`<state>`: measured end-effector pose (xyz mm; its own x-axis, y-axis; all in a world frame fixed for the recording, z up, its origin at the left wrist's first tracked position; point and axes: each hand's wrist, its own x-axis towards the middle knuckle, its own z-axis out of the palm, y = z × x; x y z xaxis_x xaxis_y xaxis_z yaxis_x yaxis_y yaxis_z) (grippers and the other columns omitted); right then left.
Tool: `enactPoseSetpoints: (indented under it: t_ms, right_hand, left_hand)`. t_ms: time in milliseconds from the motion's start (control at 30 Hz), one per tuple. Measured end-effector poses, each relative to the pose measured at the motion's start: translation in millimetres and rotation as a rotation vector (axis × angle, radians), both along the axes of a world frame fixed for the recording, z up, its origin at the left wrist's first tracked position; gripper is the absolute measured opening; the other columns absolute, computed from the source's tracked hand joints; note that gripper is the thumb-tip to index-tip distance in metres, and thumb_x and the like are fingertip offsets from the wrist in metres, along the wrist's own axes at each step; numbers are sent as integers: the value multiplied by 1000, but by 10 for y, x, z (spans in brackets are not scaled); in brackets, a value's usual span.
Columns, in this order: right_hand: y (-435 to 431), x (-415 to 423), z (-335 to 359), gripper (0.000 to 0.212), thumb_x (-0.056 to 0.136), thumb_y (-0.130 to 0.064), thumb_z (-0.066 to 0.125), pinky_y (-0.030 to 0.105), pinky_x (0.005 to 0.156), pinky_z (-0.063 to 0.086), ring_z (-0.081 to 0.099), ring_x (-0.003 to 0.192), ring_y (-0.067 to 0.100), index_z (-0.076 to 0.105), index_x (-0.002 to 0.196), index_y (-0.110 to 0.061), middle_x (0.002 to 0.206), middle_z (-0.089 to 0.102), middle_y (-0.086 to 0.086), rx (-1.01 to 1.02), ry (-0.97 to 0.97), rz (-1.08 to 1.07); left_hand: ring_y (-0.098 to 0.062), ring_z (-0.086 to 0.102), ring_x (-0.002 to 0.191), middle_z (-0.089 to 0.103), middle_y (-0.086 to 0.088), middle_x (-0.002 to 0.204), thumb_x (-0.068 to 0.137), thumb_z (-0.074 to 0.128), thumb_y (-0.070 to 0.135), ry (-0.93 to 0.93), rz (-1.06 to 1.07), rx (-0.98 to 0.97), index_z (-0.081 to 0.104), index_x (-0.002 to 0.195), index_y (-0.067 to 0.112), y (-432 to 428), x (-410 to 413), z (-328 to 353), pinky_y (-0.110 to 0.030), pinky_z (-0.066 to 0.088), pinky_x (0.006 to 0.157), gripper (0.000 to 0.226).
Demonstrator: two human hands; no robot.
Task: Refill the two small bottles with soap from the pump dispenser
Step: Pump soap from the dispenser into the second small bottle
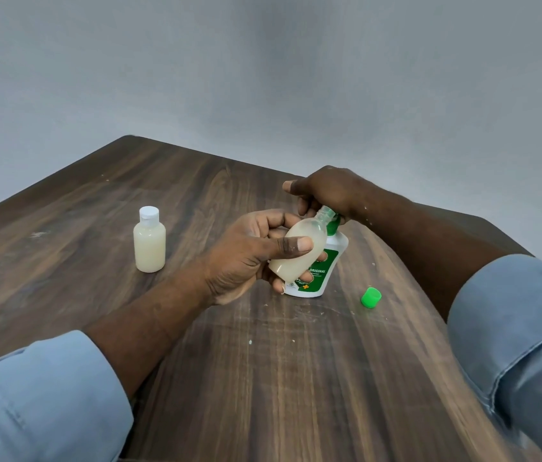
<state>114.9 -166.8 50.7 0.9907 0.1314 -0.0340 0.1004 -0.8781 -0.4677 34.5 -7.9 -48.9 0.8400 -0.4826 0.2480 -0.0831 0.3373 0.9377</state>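
My left hand (249, 255) grips a small clear bottle (299, 250) of pale cream soap, tilted with its open neck up against the green nozzle of the pump dispenser (324, 271). The dispenser is white with a green label and stands on the table right behind the bottle. On top of the pump head rests my right hand (326, 191), fingers curled over it. A second small bottle (149, 240), nearly full of cream soap and shut with a white cap, stands upright to the left. A loose green cap (371, 297) lies on the table to the right.
The dark wooden table (196, 361) has its far edge and a rounded corner near the grey wall (263, 78). Small white specks dot the wood near the dispenser.
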Motion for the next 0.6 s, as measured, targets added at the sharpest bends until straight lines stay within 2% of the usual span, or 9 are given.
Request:
enactPoseSetpoints:
  t_ms: [133,233,400,500,600]
  right_hand:
    - [8,31,64,53,98,-59,55,25,50,41,54,47,12,68,74,-13,64,64,-2,-119,-67,30]
    - [5,34,20,52,96,-59,58,24,49,41,53,46,12,68,70,-15,56,63,-4,-9,-10,4]
    - [-16,55,-51,54,96,-61,56,30,60,45,58,59,18,70,73,-15,72,69,3,23,6,5]
    - [-6,32,-41,53,95,-61,57,30,59,45,58,57,17,70,71,-16,68,69,2,15,8,2]
    - [-1,9,1,53,96,-60,57,27,55,44,56,51,14,68,69,-16,58,65,-3,-27,-2,-3]
  left_hand:
    - [-33,75,82,73,-28,116,89,72,21,0,2,-13,62,121,6,0,-3,19,-28,54,47,37]
    - [-32,75,82,73,-28,116,90,71,20,5,6,-8,59,126,2,10,1,9,-27,55,47,43]
    - [-34,75,84,74,-26,116,90,72,21,10,-1,5,58,127,3,-4,5,0,-27,56,48,44]
    - [-33,76,84,74,-26,116,87,75,25,8,-4,6,58,128,2,0,5,5,-27,56,48,50]
    - [-35,75,86,74,-26,117,89,73,23,4,4,19,58,127,3,-3,7,13,-28,56,50,46]
